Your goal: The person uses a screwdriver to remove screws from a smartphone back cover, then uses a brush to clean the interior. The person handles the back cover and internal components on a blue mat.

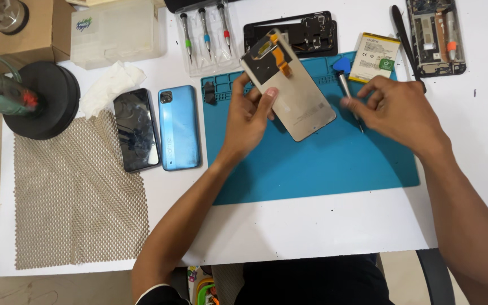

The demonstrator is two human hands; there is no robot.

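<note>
**Screen panel held over blue mat, back side up**

Forearms enter from the bottom edge; the person's body is cut off below the white table (312, 226).

Left hand (249, 116) holds a phone screen panel (297, 93) by its left long edge, thumb on the upper face, fingers under it and hidden. Panel sits above the blue mat (323, 164), lifted on the left. Long axis runs from upper left to lower right; the end with the orange ribbon cable (282, 56) points away, toward the black phone frame (300, 31). Grey back face is up; small marks on it too small to make out.

Right hand (396, 110) is loosely curled at a screwdriver (348, 96) with a silver shaft, fingertips touching it; whether it is gripped cannot be told. Its tip is partly hidden by the hand.

Flat white battery (375, 56) with a yellow band and green label lies at the mat's top right corner. Clear pouch of three screwdrivers (207, 36), with green, blue and red collars, lies at top centre, its top cut off. Blue phone back (179, 127) and dark phone (136, 130) lie side by side left of the mat.
</note>
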